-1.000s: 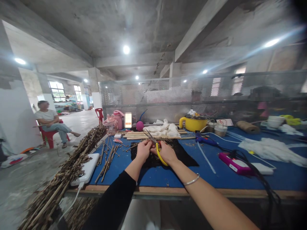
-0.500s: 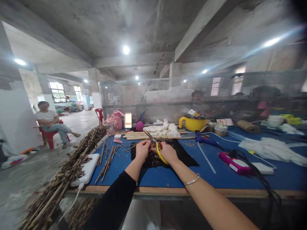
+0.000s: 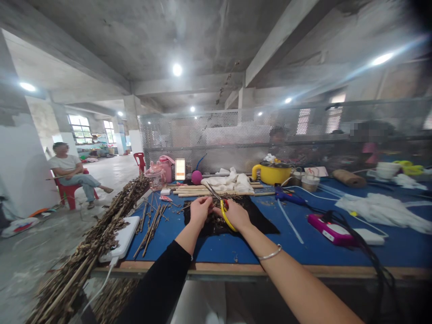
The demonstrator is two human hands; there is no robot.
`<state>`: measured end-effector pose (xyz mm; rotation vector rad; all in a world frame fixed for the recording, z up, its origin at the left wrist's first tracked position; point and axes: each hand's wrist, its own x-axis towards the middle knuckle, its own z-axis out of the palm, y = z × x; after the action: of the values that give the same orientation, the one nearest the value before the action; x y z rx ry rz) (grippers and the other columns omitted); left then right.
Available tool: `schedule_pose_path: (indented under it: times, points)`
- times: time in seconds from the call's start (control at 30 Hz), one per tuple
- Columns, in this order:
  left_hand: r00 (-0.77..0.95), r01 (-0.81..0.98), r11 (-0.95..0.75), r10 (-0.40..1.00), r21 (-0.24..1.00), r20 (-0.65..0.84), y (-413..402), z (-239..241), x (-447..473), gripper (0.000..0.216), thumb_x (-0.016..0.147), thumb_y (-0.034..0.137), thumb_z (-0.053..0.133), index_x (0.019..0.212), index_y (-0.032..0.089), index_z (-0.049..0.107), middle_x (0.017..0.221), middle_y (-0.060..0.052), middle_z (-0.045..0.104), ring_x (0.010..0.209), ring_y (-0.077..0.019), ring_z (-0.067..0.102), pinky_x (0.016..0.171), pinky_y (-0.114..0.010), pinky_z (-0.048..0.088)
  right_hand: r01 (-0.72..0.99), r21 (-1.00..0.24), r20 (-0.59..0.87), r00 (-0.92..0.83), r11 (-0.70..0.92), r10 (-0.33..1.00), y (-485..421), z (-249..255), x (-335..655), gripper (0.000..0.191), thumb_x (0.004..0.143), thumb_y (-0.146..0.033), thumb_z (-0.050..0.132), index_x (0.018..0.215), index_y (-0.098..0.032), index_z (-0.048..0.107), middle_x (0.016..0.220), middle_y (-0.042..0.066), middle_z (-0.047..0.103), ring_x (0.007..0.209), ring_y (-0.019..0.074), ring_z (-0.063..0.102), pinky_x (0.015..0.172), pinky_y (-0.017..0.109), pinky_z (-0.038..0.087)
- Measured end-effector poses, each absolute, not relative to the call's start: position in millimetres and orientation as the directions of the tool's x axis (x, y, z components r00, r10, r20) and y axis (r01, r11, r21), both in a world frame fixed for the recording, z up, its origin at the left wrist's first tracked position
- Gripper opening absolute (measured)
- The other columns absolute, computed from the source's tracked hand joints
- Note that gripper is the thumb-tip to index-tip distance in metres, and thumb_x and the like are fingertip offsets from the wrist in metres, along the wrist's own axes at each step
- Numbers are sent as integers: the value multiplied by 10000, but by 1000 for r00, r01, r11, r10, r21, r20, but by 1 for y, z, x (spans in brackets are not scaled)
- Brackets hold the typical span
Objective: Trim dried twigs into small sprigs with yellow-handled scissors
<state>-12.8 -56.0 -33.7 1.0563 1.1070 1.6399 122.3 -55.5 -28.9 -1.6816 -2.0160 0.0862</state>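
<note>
My right hand [image 3: 238, 215] is closed around the yellow-handled scissors [image 3: 222, 210], whose metal blades point up and away to the left. Close beside it, my left hand [image 3: 200, 210] is closed in a pinch; what lies between its fingertips is too small or hidden to make out. Under both hands a black cloth [image 3: 263, 220] is spread, with brown plant scraps on it. Left of the cloth, several thin dry stalks [image 3: 155, 227] lie on the blue tabletop [image 3: 216, 252].
A long heap of dried plants [image 3: 97, 234] runs along the left edge beside a white power bank [image 3: 124, 240]. Behind the cloth are pale sticks [image 3: 192, 194], white fabric [image 3: 232, 181] and a yellow pot [image 3: 275, 174]. At right lie a blue glue gun [image 3: 288, 196] and a magenta device [image 3: 332, 230].
The scissor blades have shifted very slightly. Both hands stay in nearly the same place and keep their grip.
</note>
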Motion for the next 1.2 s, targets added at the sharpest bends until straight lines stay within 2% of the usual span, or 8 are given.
schedule_pose_path:
  times: [0.23, 0.5, 0.77, 0.97, 1.1, 1.2]
  points:
    - [-247, -236, -257, 948, 937, 198, -55, -34, -12, 253, 611, 291, 645, 787, 109, 637, 611, -27, 590, 530, -93, 514, 465, -188, 403, 872, -354, 415, -179, 339, 892, -52, -36, 122, 576, 661, -602, 550, 1017, -153, 497, 1016, 120, 556, 972, 237, 518, 763, 297, 371]
    - [-189, -199, -280, 951, 939, 244, -51, -38, -12, 226, 607, 275, 633, 757, 107, 636, 563, -12, 576, 487, -80, 494, 448, -172, 366, 858, -354, 451, -193, 373, 871, -53, -36, 121, 513, 652, -550, 593, 964, -154, 496, 978, 109, 555, 935, 242, 516, 728, 294, 366]
    - [-197, -201, -291, 947, 935, 252, -52, -37, -12, 225, 612, 272, 624, 760, 103, 642, 576, -19, 590, 507, -88, 513, 487, -187, 396, 861, -347, 456, -192, 372, 869, -56, -33, 120, 506, 655, -557, 584, 941, -152, 489, 981, 112, 550, 934, 243, 514, 726, 292, 362]
    - [-216, -90, -328, 928, 940, 303, -53, -37, -13, 215, 621, 263, 620, 756, 98, 647, 617, -38, 619, 551, -109, 541, 536, -211, 426, 859, -355, 454, -186, 369, 871, -56, -33, 120, 520, 653, -579, 573, 937, -152, 487, 997, 121, 560, 934, 241, 528, 727, 289, 363]
    - [-210, -13, -353, 915, 935, 343, -53, -37, -14, 217, 645, 292, 598, 743, 106, 653, 632, -40, 633, 560, -115, 547, 543, -214, 418, 850, -402, 361, -196, 341, 912, -58, -32, 120, 510, 692, -596, 524, 964, -168, 478, 965, 106, 593, 872, 224, 572, 676, 274, 361]
    - [-229, 85, -381, 892, 921, 391, -53, -38, -15, 218, 658, 316, 581, 699, 115, 655, 625, -35, 635, 559, -116, 543, 547, -214, 408, 866, -394, 323, -184, 308, 928, -59, -30, 120, 535, 693, -631, 493, 971, -174, 481, 918, 100, 619, 859, 239, 585, 666, 280, 362]
